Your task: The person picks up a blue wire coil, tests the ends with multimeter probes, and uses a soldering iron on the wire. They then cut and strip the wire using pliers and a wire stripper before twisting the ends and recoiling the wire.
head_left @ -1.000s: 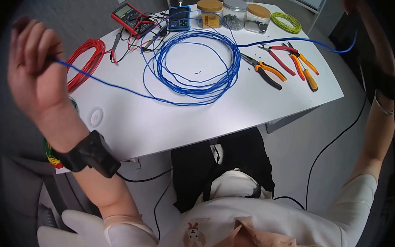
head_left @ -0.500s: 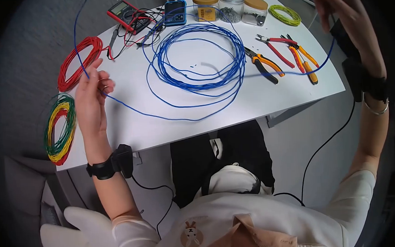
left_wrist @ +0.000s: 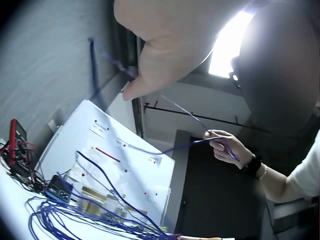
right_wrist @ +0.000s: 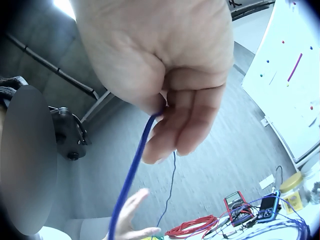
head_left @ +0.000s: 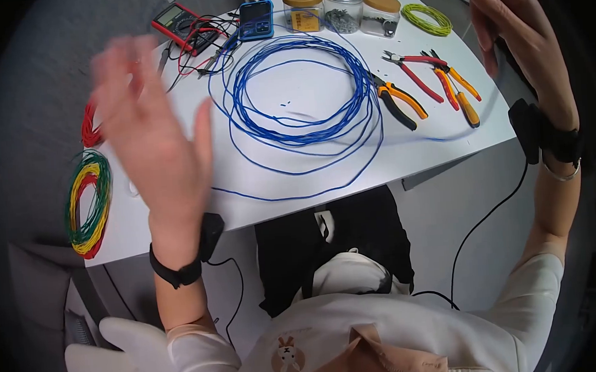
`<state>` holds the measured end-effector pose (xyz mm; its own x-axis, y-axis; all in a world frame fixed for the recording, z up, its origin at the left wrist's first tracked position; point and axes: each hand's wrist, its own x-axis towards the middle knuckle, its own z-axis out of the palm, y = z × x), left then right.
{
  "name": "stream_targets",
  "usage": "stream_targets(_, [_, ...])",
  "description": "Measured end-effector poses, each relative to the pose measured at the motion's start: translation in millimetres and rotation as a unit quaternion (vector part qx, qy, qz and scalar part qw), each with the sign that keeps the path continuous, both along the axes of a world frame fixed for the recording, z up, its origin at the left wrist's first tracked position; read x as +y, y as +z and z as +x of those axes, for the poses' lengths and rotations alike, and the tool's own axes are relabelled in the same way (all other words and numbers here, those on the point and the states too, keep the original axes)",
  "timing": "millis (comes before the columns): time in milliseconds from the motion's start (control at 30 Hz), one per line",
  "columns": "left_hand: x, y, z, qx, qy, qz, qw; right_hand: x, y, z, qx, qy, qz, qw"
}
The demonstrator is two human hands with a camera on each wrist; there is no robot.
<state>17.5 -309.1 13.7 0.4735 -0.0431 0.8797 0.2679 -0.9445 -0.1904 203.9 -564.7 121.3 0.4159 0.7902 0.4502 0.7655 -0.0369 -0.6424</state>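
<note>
A large coil of blue wire (head_left: 305, 141) lies on the white table in the head view. My right hand (head_left: 520, 32) is raised above the table's right side. In the right wrist view, its thumb and curled fingers (right_wrist: 192, 120) pinch a strand of the blue wire (right_wrist: 132, 170), one length hanging toward the camera. My left hand (head_left: 154, 123), blurred by motion, is over the table's left side with straight fingers and the thumb spread away. A blurred strand passes by the left thumb (left_wrist: 142, 85) in the left wrist view.
A red multimeter (head_left: 182, 26), a blue-framed handheld meter (head_left: 256, 19) and lidded jars (head_left: 303, 12) line the back. Pliers (head_left: 402, 104), red-handled cutters (head_left: 417, 73) and a yellow-green coil (head_left: 428, 20) lie right. Red wire (head_left: 91, 127) and a multicoloured bundle (head_left: 89, 205) are at left.
My left hand has dropped from high at the left, then moved right and its fingers have straightened. The right hand has come inward from the right edge. More blue loops spread toward the table's front.
</note>
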Motion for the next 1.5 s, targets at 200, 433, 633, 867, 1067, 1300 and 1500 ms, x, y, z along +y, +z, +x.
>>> stream_targets(200, [-36, -36, 18, 0.359, -0.180, -0.149, 0.903, -17, 0, 5, -0.059, 0.024, 0.008, 0.998])
stream_targets(433, [-69, -72, 66, 0.494, -0.170, -0.122, 0.844, -50, -2, 5, -0.093, -0.011, 0.010, 0.996])
stream_targets(633, [-74, -76, 90, 0.509, -0.141, -0.173, 0.832, -84, 0, 12, -0.111, -0.068, 0.010, 0.991])
stream_targets(867, [-70, -82, 101, 0.499, -0.147, -0.217, 0.826, -109, -1, 12, -0.112, -0.114, 0.000, 0.987])
stream_targets(1067, [-62, -84, 103, 0.478, -0.156, -0.236, 0.832, -119, -4, 9, -0.109, -0.138, -0.012, 0.984])
stream_targets(1300, [-29, -13, 109, 0.252, -0.170, -0.298, 0.905, -128, -8, 8, -0.092, -0.155, -0.035, 0.983])
stream_targets(1500, [38, 45, 92, 0.084, -0.405, -0.630, 0.657, -137, -14, 29, -0.055, -0.060, -0.013, 0.997])
